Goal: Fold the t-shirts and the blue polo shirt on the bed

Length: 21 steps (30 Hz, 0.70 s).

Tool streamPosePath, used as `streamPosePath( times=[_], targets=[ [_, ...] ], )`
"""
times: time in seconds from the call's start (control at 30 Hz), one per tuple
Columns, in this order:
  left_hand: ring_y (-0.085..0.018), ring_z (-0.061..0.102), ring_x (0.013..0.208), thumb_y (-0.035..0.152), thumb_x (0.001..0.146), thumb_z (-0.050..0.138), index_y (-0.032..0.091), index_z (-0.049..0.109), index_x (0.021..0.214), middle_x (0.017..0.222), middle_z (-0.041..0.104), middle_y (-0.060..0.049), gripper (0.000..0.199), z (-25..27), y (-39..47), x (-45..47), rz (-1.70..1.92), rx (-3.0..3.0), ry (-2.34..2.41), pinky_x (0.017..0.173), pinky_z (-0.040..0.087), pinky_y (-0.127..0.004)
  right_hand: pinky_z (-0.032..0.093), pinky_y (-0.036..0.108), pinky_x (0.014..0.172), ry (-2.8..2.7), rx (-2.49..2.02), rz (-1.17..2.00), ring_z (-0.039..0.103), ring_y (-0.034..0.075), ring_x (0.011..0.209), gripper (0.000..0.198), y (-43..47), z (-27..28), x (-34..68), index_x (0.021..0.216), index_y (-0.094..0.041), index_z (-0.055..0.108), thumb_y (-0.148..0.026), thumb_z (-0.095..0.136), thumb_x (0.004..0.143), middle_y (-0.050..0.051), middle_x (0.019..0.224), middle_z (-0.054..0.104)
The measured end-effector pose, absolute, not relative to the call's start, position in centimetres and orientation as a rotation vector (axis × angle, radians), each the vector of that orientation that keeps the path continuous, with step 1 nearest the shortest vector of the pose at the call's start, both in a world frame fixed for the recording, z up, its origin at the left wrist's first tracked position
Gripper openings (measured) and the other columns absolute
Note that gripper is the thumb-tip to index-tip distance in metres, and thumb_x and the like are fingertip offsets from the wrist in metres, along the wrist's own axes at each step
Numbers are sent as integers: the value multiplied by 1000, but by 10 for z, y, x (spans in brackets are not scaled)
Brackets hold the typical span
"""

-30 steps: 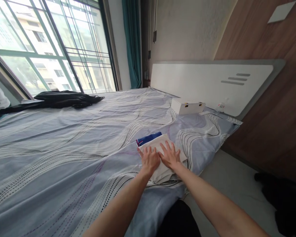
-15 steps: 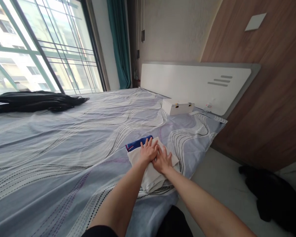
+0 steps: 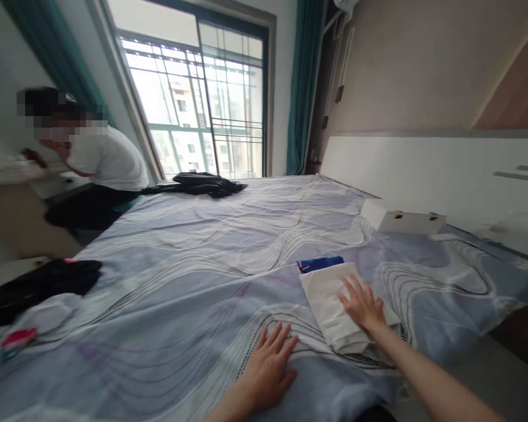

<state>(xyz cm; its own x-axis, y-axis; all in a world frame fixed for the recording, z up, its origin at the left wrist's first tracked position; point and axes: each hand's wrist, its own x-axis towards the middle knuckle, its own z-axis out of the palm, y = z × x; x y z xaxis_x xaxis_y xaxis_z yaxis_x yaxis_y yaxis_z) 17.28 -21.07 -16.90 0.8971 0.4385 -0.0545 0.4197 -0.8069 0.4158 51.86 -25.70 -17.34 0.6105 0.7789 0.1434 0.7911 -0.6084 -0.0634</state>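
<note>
My left hand (image 3: 270, 366) lies open on the patterned bed sheet (image 3: 193, 299), fingers spread, to the left of the folded clothes. My right hand (image 3: 361, 302) rests open on a folded white garment (image 3: 328, 299), near its right side. From under the far edge of the white garment sticks out a folded blue garment (image 3: 321, 264) with a red and white trim at its left corner. Part of the white garment is covered by my right hand and forearm.
A white box (image 3: 411, 223) with small clasps stands near the headboard (image 3: 422, 170). Black clothing (image 3: 202, 184) lies at the far edge. More black clothes (image 3: 48, 287) and a white cloth (image 3: 48, 313) lie at left. Another person (image 3: 110, 155) bends over a desk at far left.
My left hand has left the white garment and moved left onto the sheet. My right hand stays on the garment. The view has turned left, bringing the other person into sight.
</note>
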Motion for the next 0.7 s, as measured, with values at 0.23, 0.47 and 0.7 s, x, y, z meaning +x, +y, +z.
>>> streamPosePath(
  times=[0.23,0.47,0.7],
  targets=[
    [-27,37,149,29,92,51,25,48,150,158,46,-8,58,-148,-213,-50,398,2420,1239,122,37,-50,11,81,109,-1347,-2508,-402,33,43,145,45,-243,-185,460,127,-24,68,-31,38,94,19,150,51],
    [-27,54,136,36,94,45,16,55,140,142,60,-14,51,-140,-157,-155,1048,2105,1822,117,43,-49,49,41,101,-1721,-1613,418,68,27,107,31,-156,-161,166,110,-22,74,-27,54,88,11,112,75],
    [-35,31,150,39,92,43,12,62,136,160,36,-19,55,-120,-83,-237,1169,1923,2344,124,26,-51,51,30,84,-1618,-1417,942,71,20,90,13,-50,-125,-59,92,-22,75,-20,66,83,3,92,77]
  ],
)
